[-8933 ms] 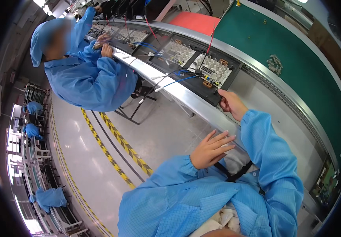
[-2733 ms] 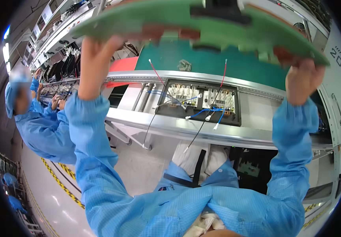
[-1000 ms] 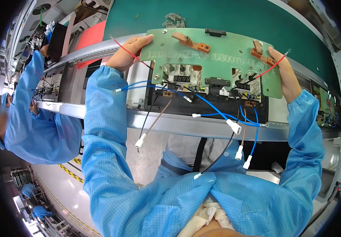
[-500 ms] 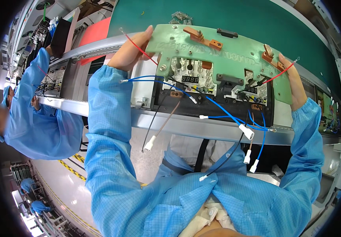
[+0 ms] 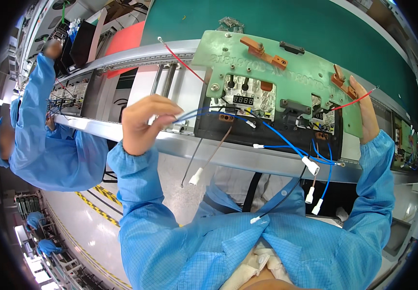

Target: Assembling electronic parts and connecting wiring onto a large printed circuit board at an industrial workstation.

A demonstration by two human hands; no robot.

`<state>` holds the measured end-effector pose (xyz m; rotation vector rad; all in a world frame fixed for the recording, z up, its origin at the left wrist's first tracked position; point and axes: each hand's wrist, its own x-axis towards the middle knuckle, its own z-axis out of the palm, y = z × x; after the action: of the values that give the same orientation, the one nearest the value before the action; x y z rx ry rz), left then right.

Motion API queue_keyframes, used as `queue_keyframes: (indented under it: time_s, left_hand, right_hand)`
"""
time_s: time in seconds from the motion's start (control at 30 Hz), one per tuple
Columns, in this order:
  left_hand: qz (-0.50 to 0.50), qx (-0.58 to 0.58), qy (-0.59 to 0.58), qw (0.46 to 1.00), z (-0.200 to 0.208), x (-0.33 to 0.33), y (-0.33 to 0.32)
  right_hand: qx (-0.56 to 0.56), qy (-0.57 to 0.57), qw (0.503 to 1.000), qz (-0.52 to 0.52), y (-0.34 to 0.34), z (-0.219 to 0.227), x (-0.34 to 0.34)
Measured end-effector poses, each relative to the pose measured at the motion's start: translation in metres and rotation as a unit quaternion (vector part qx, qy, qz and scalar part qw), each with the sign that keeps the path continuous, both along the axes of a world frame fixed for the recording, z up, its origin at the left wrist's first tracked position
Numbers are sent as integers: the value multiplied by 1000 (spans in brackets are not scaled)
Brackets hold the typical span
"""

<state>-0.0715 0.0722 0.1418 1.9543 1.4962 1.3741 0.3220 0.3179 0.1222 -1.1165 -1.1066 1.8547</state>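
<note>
A green fixture plate (image 5: 286, 72) with brown clamps lies over a black-framed circuit board (image 5: 267, 123) on the conveyor rail. My left hand (image 5: 143, 123) has left the plate and pinches a bundle of blue wires (image 5: 194, 115) coming off the board's left side. My right hand (image 5: 366, 113) rests flat against the plate's right edge, beside a red wire (image 5: 359, 101). More blue, brown and black wires with white terminals (image 5: 310, 166) hang down over the rail toward my chest.
The green conveyor belt (image 5: 286, 24) runs behind the plate, the metal rail (image 5: 247, 157) in front. A co-worker in a blue coat (image 5: 49, 145) works at the line on my left. Yellow-black floor tape (image 5: 97, 208) marks the aisle below.
The plate has come down from overhead onto the board on the line. In the last half second my left hand let go of the plate's left edge and took the blue wires.
</note>
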Motion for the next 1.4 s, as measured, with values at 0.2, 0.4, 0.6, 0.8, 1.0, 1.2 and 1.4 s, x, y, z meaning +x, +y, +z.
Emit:
queue_keyframes:
  time_s: [0.2, 0.4, 0.6, 0.8, 1.0, 1.2, 1.4]
  left_hand:
    - [54, 15, 42, 998, 1, 31, -1]
    - [17, -100, -43, 994, 0, 30, -12]
    - [-64, -46, 35, 996, 10, 34, 6]
    - [-102, -21, 112, 988, 31, 63, 35]
    - [-24, 56, 332, 941, 37, 67, 51]
    - [-30, 99, 331, 938, 42, 56, 64]
    - [-34, 54, 317, 946, 35, 46, 71]
  right_hand:
    - [4, -5, 1000, -7, -2, -6, 1]
    - [6, 1, 1000, 0, 0, 1, -1]
    - [8, -10, 1000, 21, 5, -2, -3]
    - [-1, -1, 999, 41, -3, 4, -3]
    - [10, -12, 999, 44, -8, 9, -7]
    - [13, -29, 999, 39, -7, 14, -4]
    - [13, -25, 999, 43, 2, 6, 2]
